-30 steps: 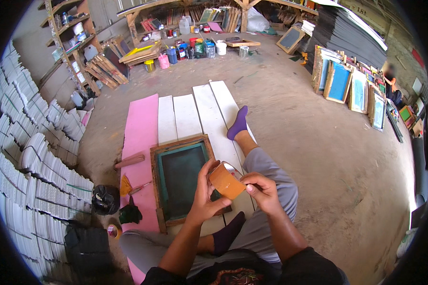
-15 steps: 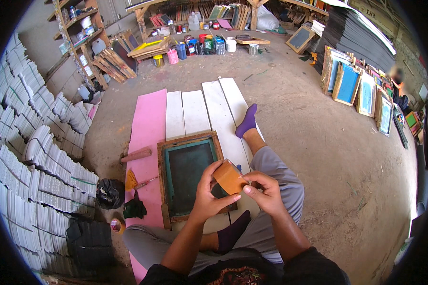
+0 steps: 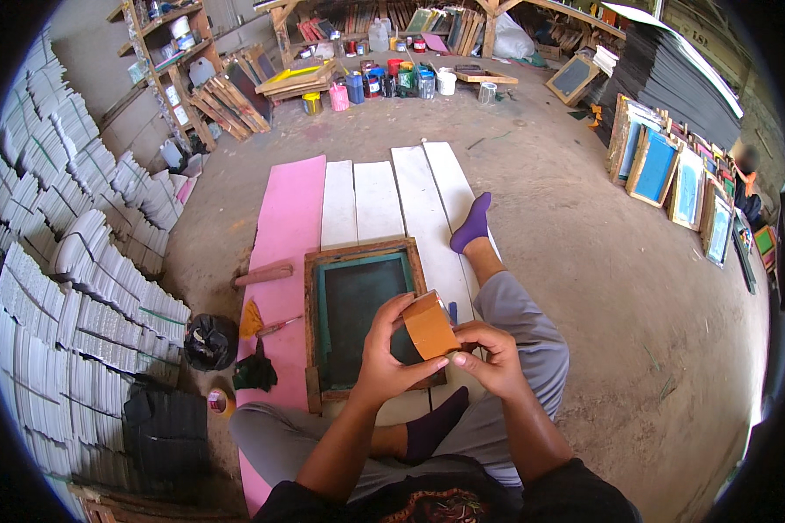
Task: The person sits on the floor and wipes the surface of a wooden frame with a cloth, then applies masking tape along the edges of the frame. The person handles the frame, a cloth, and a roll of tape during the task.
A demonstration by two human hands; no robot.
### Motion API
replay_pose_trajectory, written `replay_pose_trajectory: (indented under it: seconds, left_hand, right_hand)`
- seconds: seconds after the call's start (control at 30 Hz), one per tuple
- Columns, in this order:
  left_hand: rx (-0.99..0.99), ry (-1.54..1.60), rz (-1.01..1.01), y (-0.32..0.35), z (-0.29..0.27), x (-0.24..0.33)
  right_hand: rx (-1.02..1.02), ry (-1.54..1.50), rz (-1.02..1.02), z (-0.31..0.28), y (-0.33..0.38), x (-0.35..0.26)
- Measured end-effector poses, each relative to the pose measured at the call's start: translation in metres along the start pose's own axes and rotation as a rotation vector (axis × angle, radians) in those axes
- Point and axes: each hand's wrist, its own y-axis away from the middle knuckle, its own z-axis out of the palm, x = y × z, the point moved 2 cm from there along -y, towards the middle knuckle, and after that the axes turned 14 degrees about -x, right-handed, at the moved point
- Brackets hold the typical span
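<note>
A wide roll of brown packing tape point(image 3: 430, 326) is held up between my two hands, its outer face toward me. My left hand point(image 3: 382, 359) grips its left side, with the thumb along the bottom. Closed fingertips of my right hand point(image 3: 495, 359) pinch at its lower right edge. Below the roll lies a wooden screen-printing frame point(image 3: 312, 327) with dark green mesh, partly covered by my left hand. A small blue object point(image 3: 453, 312) shows just right of the frame.
The frame rests on pink and white boards point(image 3: 288, 205). A cloth roll point(image 3: 264, 275), a dark rag point(image 3: 255, 370), a black bag point(image 3: 210, 342) and another tape roll point(image 3: 220, 402) lie left. Stacked white sheets point(image 3: 78, 305) stand farther left; paint cans point(image 3: 426, 84) stand ahead. A person point(image 3: 747, 187) is far right.
The tape roll has turned more upright in my hands, and my right fingers have shifted along its edge. The whole view has swung slightly left.
</note>
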Motion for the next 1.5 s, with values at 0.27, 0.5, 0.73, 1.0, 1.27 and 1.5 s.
replay_pose_trajectory:
  seconds: [0.27, 0.5, 0.73, 1.0, 1.27, 1.5]
  left_hand:
    - [0.087, -0.183, 0.082, 0.003, -0.001, 0.01]
    - [0.036, 0.337, -0.12, 0.013, 0.0, 0.004]
    - [0.041, 0.074, -0.05, 0.018, -0.005, 0.0]
    - [0.059, 0.058, -0.044, 0.025, -0.009, -0.005]
    - [0.058, 0.336, -0.1, 0.035, -0.01, -0.007]
    - [0.092, 0.253, -0.102, 0.035, -0.013, -0.007]
  right_hand:
    - [0.007, 0.03, 0.053, 0.007, -0.001, 0.006]
    - [0.001, 0.034, -0.042, 0.013, -0.002, 0.011]
    - [-0.021, -0.043, 0.104, 0.017, -0.005, 0.002]
    - [-0.027, -0.156, 0.098, 0.022, -0.003, 0.021]
    - [-0.065, -0.198, 0.042, 0.026, -0.004, 0.027]
    - [-0.03, -0.175, 0.12, 0.031, -0.008, 0.02]
